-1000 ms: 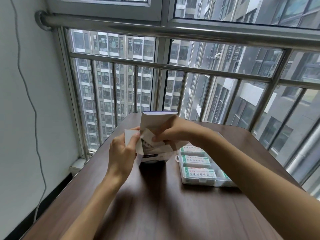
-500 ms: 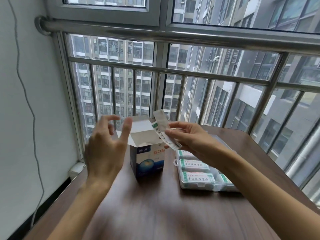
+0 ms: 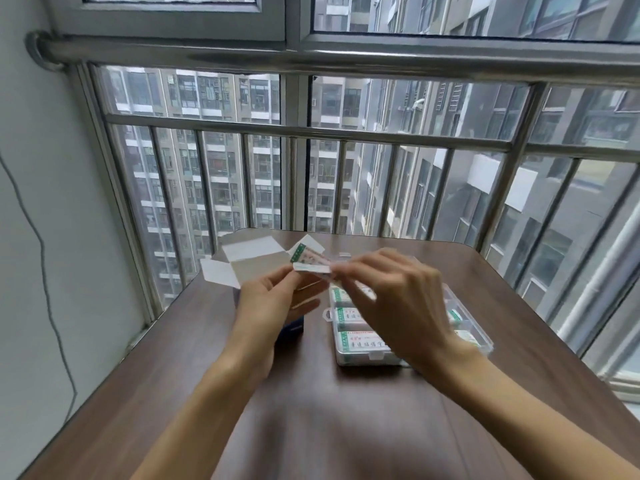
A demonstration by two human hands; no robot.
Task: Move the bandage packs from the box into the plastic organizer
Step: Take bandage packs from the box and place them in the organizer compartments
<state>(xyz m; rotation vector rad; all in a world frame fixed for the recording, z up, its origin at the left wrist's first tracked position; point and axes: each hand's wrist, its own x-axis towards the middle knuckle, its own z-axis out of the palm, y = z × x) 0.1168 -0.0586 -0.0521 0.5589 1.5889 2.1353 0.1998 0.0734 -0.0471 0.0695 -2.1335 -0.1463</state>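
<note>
Mid-transfer. Bandage packs (image 3: 310, 261) out of the box (image 3: 254, 268), held in the air between box and plastic organizer (image 3: 464, 306), above the surface (image 3: 311, 427). My right hand (image 3: 391, 299) has its grip pinched on the packs' right end; my left hand (image 3: 273, 299) pinches the left end, fingertips curled on it. Box stands open, flaps up, just left of the organizer, which already holds several packs. Next, I judge: square up the bundle, carry it right, lower it flat into a free compartment.
</note>
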